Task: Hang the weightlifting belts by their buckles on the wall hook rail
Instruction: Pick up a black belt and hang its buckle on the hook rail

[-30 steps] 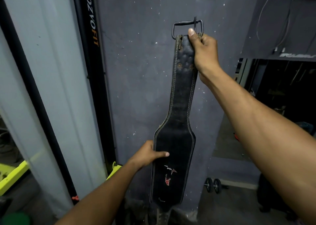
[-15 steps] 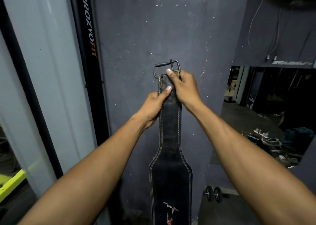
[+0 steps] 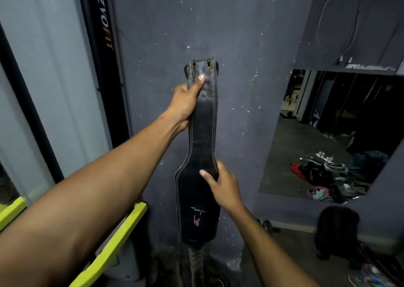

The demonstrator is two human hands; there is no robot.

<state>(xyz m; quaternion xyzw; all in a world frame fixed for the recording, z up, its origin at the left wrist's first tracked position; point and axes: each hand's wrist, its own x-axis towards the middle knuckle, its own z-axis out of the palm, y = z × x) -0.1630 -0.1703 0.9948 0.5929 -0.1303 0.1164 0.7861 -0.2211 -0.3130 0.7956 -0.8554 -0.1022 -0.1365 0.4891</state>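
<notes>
Belt in both hands, hanging not yet done

The person is holding one black weightlifting belt (image 3: 196,155) upright against the grey wall (image 3: 251,35), and no hook rail is showing in this view, so the belt is judged as not yet hung; whether other belts are waiting cannot be told. The left hand (image 3: 185,103) is gripping the narrow upper strap from its 9 o'clock edge, thumb lying across the front, just below the top end, where the buckle cannot be made out. The right hand (image 3: 220,184) is pinching the belt's 3 o'clock edge where it is widening, thumb on the face. The wide padded part is hanging toward 6 o'clock below both hands. What is left: finding the buckle, lifting it toward 12 o'clock and hooking it on.
</notes>
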